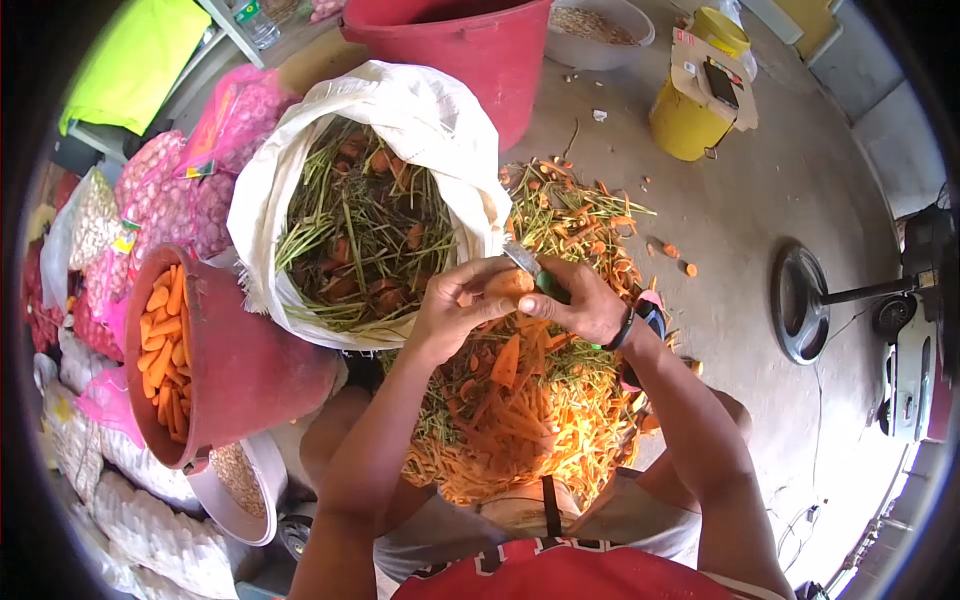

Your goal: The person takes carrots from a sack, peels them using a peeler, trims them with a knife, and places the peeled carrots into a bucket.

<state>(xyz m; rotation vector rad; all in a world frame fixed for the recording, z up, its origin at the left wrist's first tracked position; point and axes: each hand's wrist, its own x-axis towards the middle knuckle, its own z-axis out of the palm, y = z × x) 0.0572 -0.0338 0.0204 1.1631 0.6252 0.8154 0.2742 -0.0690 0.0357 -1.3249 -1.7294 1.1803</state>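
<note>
Head view: the left grip (455, 305) is closed round a carrot (508, 287), and the right grip (590, 305) is clamped on a green handle (552, 288) with a metal blade (520, 257), its thumb by the carrot's end. The blade sits so near the left fingers that a slip on the rounded carrot could nick them. Loosened fingers could drop it into the peelings (560, 425) below both grips; a leftward fumble could send it into the open sack (410, 95).

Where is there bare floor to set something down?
Bare floor lies right of the peel heap, between the yellow bucket and round black base. The left is crowded: white sack, red bucket of carrots, pink net bags.
</note>
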